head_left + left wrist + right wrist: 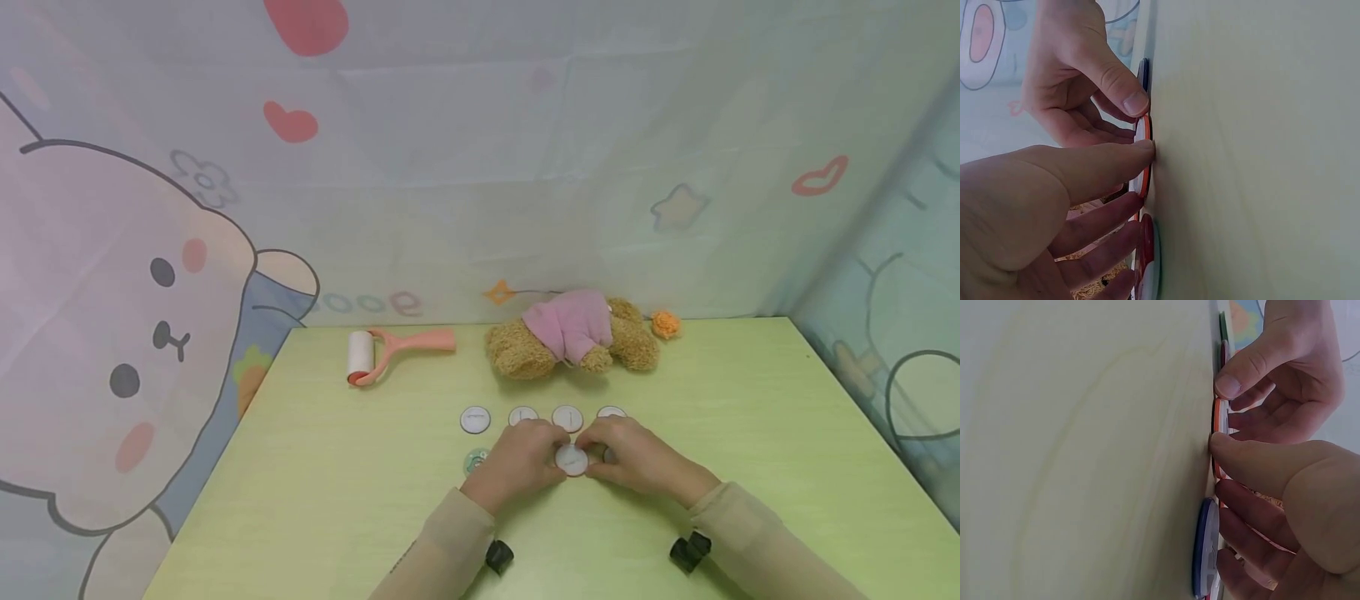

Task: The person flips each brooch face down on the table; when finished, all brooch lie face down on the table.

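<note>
A round white-faced, badge-like disc (572, 460) with an orange rim lies between both hands on the table. My left hand (517, 462) pinches its left edge with thumb and fingers, and my right hand (637, 454) pinches the right edge. Seen from the left wrist, the orange-rimmed disc (1145, 128) stays level, low at the tabletop. Beside my left hand is a green picture disc (476, 460), partly covered. A blue-rimmed disc (1205, 550) sits under my right fingers in the right wrist view.
Behind the hands runs a row of white discs, including one at the left end (475, 419) and one mid-row (567, 418). Farther back lie a pink-handled lint roller (405, 342), a teddy bear (573, 329) in a pink top and a small orange ball-like thing (666, 324).
</note>
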`<action>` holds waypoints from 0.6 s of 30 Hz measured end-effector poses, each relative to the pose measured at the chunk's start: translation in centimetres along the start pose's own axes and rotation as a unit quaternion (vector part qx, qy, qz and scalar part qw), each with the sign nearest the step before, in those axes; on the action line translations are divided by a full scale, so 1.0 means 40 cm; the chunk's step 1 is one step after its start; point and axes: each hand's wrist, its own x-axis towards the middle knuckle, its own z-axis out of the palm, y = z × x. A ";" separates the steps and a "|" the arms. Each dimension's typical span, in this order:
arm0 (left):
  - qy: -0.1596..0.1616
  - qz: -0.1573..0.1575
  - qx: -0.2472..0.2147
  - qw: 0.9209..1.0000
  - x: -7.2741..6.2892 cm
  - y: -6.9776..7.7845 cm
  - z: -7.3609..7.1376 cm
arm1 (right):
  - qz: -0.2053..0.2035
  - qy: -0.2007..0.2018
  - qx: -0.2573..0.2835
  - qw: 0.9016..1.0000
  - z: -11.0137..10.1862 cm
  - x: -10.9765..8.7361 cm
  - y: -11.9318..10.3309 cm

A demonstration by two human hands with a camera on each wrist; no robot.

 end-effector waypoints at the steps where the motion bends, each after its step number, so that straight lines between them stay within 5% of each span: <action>1: 0.000 -0.001 0.000 1.000 0.000 0.000 0.001 | -0.002 0.004 0.000 1.000 0.001 0.000 0.001; 18: 0.001 0.000 -0.009 1.000 -0.005 -0.004 -0.006 | 0.006 0.008 0.006 1.000 0.003 0.001 0.006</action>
